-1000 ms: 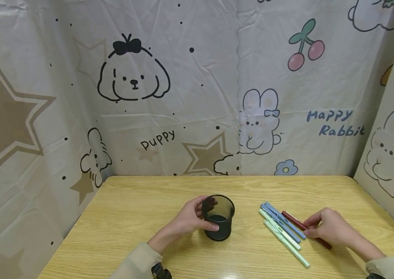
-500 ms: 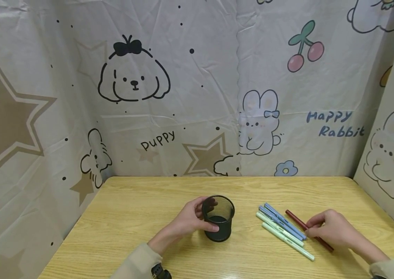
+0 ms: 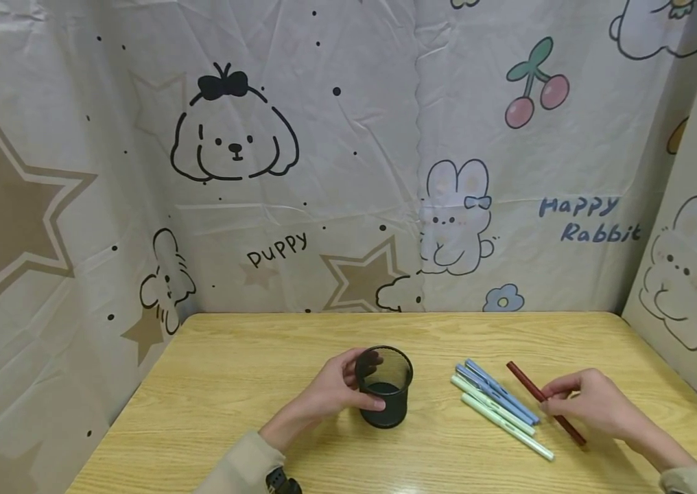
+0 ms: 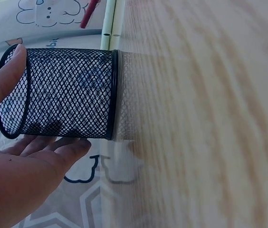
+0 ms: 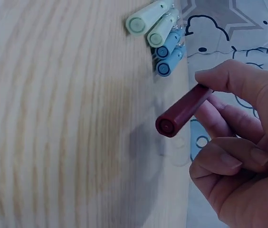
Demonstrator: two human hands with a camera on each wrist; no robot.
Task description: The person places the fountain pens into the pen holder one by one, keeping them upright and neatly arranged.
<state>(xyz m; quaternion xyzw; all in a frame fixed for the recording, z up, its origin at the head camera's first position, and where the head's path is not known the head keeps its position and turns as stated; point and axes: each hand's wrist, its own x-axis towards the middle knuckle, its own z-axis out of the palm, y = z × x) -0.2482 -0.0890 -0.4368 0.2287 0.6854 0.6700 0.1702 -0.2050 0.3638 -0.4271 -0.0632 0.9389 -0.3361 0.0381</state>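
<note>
A black mesh pen holder [image 3: 387, 405] stands upright on the table with nothing inside it. My left hand [image 3: 331, 391] grips it from the left, thumb across the front and fingers behind; the left wrist view shows the mesh wall [image 4: 70, 92] between them. My right hand [image 3: 598, 405] pinches a dark red pen [image 3: 524, 381] between thumb and fingers. In the right wrist view that pen [image 5: 184, 111] appears raised off the wood. Left of it lie two blue pens [image 3: 499, 391] and two light green pens [image 3: 509, 427], side by side and slanted.
The wooden table [image 3: 250, 363] runs back to a patterned cloth [image 3: 348, 171] that hangs behind it and along both sides. A dark watch [image 3: 283, 481] is on the left wrist.
My right hand has drawn the red pen away from the blue ones and lifted it slightly. The green and blue pens shifted a little. My left hand keeps its hold on the pen holder.
</note>
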